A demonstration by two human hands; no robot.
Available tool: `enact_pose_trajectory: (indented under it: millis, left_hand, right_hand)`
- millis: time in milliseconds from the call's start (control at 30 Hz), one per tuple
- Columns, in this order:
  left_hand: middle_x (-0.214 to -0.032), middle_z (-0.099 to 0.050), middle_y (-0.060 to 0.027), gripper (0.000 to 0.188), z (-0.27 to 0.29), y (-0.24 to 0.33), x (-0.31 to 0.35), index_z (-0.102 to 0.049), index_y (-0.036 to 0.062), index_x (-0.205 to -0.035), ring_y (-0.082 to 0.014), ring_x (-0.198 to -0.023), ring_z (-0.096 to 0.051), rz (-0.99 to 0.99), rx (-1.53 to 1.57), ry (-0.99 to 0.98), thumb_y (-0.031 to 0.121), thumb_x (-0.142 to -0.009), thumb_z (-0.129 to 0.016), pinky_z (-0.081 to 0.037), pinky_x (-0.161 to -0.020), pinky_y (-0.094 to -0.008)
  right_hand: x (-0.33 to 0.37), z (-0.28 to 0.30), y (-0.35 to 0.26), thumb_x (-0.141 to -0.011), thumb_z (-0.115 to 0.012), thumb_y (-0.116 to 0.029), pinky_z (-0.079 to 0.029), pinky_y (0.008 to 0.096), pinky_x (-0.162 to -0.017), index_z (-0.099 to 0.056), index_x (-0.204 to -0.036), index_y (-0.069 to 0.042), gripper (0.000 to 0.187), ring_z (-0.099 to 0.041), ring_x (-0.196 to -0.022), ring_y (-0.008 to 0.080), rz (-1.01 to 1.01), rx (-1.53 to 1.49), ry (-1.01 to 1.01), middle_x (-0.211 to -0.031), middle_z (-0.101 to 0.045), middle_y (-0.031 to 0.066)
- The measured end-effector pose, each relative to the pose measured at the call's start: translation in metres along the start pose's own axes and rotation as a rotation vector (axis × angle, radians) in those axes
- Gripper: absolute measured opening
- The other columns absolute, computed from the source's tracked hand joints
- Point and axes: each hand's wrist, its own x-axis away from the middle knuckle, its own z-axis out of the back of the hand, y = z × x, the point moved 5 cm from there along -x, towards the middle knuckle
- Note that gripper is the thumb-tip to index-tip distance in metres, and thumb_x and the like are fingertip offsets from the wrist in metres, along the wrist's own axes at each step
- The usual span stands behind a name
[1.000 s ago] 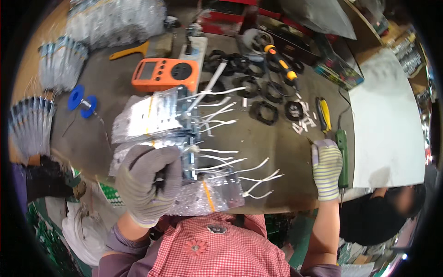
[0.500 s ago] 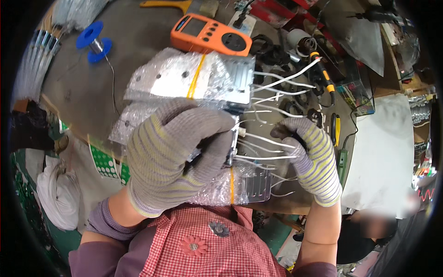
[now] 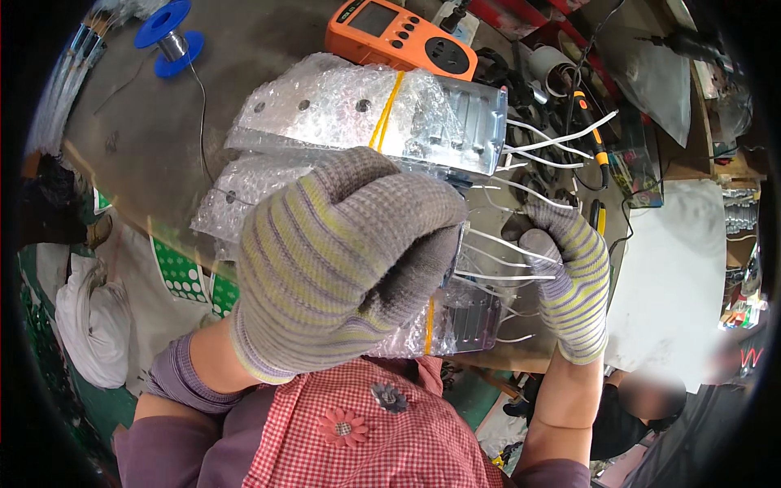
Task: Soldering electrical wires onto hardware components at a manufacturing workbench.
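Observation:
My left hand [image 3: 358,260], in a grey and yellow striped knit glove, is closed around a flat metal-edged piece, mostly hidden by the fingers. White wires [image 3: 500,276] stick out from that piece to the right. My right hand [image 3: 569,276], gloved alike, pinches at the end of one white wire, thumb against fingertips. Above my left hand lies a bubble-wrapped bundle of metal parts [image 3: 455,122] with a yellow band and its own white wires. Below it, partly covered, is another banded bundle [image 3: 468,321]. A further bubble-wrapped piece [image 3: 244,191] shows beside my left knuckles.
An orange meter [image 3: 403,37] with a socket lies behind the bundles. A blue solder spool [image 3: 171,41] stands at the far left, its strand trailing. A soldering iron [image 3: 592,134] and dark cables are at the right, near a white sheet [image 3: 671,276]. Another person [image 3: 626,423] is at lower right.
The bench items appear shifted slightly up and right in the picture. My left hand has moved right and looks larger. My right hand stays by the wire ends.

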Motion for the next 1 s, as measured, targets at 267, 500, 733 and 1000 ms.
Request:
enact_pose_trajectory:
  millis: [267, 500, 733, 1000]
  left_hand:
    - [-0.079, -0.068, -0.0013, 0.018, 0.000, -0.004, 0.001, -0.071, 0.0120, -0.088, -0.0212, -0.076, -0.064, 0.041, 0.015, -0.062, 0.007, -0.072, -0.078, -0.050, -0.070, -0.0339]
    - [-0.084, -0.067, -0.0035, 0.018, -0.001, 0.001, -0.002, -0.071, 0.0112, -0.089, -0.0240, -0.079, -0.063, -0.008, -0.010, -0.066, 0.007, -0.072, -0.077, -0.049, -0.072, -0.0347]
    - [-0.087, -0.065, -0.0070, 0.019, 0.002, 0.003, -0.005, -0.070, 0.0093, -0.091, -0.0221, -0.076, -0.062, -0.004, 0.017, -0.089, 0.001, -0.075, -0.072, -0.048, -0.066, -0.0303]
    - [-0.085, -0.070, -0.0036, 0.019, 0.005, 0.009, -0.007, -0.070, 0.0143, -0.092, -0.0229, -0.072, -0.066, 0.027, -0.089, -0.058, 0.009, -0.076, -0.076, -0.050, -0.064, -0.0333]
  right_hand:
    - [-0.004, -0.003, -0.007, -0.090, -0.069, -0.017, -0.050, 0.0276, -0.073, -0.067, -0.100, 0.002, 0.022, -0.065, -0.077, 0.0139, -0.146, -0.159, -0.020, -0.084, -0.071, 0.0072]
    - [-0.002, 0.004, -0.003, -0.087, -0.070, -0.015, -0.050, 0.0293, -0.069, -0.067, -0.099, 0.002, 0.020, -0.065, -0.073, 0.0209, -0.045, -0.041, 0.043, -0.079, -0.068, 0.0111]
    - [0.020, 0.041, 0.051, -0.080, -0.074, -0.021, -0.051, 0.0344, -0.072, -0.067, -0.099, 0.000, 0.029, -0.065, -0.074, 0.0299, -0.097, 0.163, -0.039, -0.086, -0.067, 0.0153]
    - [-0.055, 0.084, 0.077, -0.080, -0.062, 0.007, -0.049, 0.0326, -0.078, -0.059, -0.129, -0.012, 0.053, -0.062, -0.086, 0.0213, 0.115, 0.229, 0.522, -0.099, -0.065, 0.0092]
